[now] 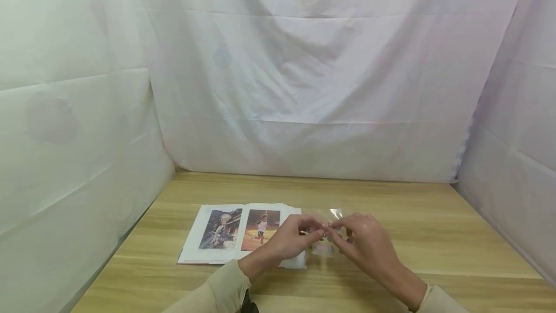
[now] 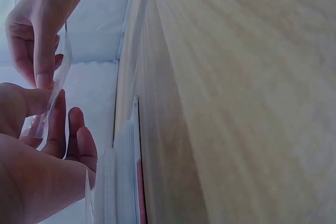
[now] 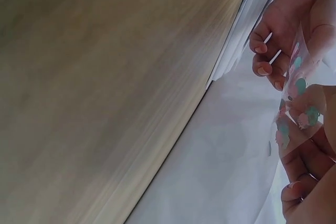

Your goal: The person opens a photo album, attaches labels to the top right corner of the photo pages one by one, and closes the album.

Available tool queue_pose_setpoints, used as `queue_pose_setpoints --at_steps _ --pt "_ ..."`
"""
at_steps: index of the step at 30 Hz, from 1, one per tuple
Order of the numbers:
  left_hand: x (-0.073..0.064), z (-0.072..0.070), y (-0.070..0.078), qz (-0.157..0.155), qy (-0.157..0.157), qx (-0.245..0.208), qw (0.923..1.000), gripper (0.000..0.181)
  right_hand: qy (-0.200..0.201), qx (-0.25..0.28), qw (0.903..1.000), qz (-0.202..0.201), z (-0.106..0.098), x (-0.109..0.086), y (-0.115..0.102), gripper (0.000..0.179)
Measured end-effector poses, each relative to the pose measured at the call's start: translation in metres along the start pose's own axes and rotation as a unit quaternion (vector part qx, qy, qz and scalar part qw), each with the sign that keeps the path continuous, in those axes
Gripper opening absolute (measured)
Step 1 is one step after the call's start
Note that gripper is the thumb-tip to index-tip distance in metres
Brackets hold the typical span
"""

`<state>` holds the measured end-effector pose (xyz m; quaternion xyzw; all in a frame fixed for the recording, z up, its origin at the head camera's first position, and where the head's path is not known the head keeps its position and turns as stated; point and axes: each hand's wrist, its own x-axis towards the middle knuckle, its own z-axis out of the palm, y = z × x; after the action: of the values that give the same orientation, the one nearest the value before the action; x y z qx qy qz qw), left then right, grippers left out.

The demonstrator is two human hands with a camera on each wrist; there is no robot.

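Between my two hands is a small clear plastic sheet (image 1: 323,250) dotted with pink and green stickers (image 3: 312,115). Thumb and fingers of my left hand (image 1: 290,237) pinch it from the left. From the right, my right hand (image 1: 368,241) pinches it too, the fingertips of both hands close together. In the left wrist view the clear sheet (image 2: 64,72) is seen nearly edge-on, with the right hand (image 2: 44,30) above the left hand (image 2: 37,177). Fingers cover part of the sheet.
An open photo album (image 1: 189,251) lies on the wooden table (image 1: 391,197), left of the sheet and partly under my left forearm. Its pages show a street photo (image 1: 220,228) and a photo of a runner (image 1: 261,231). White curtains (image 1: 304,86) surround the table.
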<state>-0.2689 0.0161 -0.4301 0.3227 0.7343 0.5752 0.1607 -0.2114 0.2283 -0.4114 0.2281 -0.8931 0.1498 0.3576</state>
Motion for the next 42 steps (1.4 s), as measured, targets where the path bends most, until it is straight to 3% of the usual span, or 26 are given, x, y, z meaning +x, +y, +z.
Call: queue_pose_setpoints --at_steps 14,22,34,42 --pt "-0.001 0.002 0.002 0.005 0.03 0.036 0.9989 0.016 0.017 -0.01 0.9998 -0.003 0.0 0.0 0.004 0.015" --pt "-0.004 0.001 0.003 -0.004 0.039 0.006 0.9992 0.02 0.003 -0.007 0.9997 0.024 0.0 -0.001 0.009 0.008" --pt "-0.003 0.004 -0.001 -0.02 0.066 0.026 0.9973 0.018 0.016 -0.003 0.9993 0.034 -0.005 0.002 0.017 0.007" --pt "-0.004 0.005 -0.001 -0.02 0.061 0.017 0.9978 0.016 0.017 -0.007 0.9989 0.043 -0.007 0.002 0.019 0.008"
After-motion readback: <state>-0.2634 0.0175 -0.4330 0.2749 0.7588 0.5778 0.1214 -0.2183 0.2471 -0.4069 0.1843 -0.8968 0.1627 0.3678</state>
